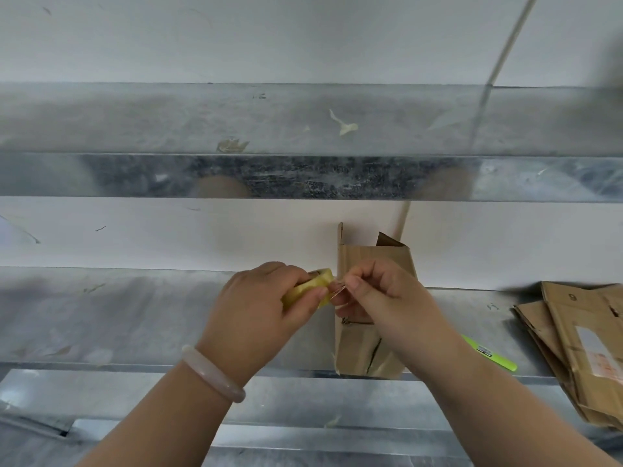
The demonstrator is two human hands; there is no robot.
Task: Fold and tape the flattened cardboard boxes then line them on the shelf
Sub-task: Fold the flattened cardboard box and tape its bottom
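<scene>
My left hand (259,308) grips a yellowish roll of tape (312,287) above the metal shelf (135,318). My right hand (381,298) pinches the loose end of the tape at the roll's right edge. Behind both hands a folded-up cardboard box (364,348) stands on the shelf with its top flaps open, partly hidden by my right hand. A stack of flattened cardboard boxes (580,348) lies at the right end of the shelf.
A green cutter (492,357) lies on the shelf between the standing box and the flat stack. An upper metal shelf (303,129) with scraps of old tape runs across above. A white wall stands behind.
</scene>
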